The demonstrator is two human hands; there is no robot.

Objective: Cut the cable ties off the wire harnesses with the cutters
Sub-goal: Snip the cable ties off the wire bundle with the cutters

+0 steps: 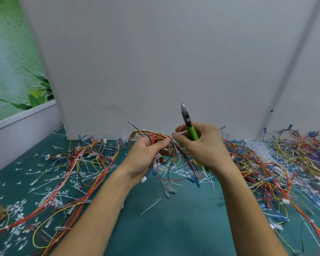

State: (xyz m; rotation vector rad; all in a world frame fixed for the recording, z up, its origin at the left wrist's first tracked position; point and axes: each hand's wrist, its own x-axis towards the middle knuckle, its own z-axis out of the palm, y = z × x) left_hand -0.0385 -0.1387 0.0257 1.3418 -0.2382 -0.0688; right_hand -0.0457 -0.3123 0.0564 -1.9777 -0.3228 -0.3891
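Note:
My left hand (146,157) grips a wire harness (174,163) of red, yellow, black and blue wires, held up above the green mat with white connectors dangling below. My right hand (201,145) holds the green-handled cutters (189,124) in its palm, jaws pointing up and closed. Thumb and forefinger of that same hand pinch a thin white cable tie (180,133) right beside the left thumb, at the top of the harness.
A pile of loose harnesses (85,163) lies to the left, a larger tangle (284,163) to the right. Cut white tie pieces (18,215) litter the green mat (174,228). A white board (155,61) stands upright just behind.

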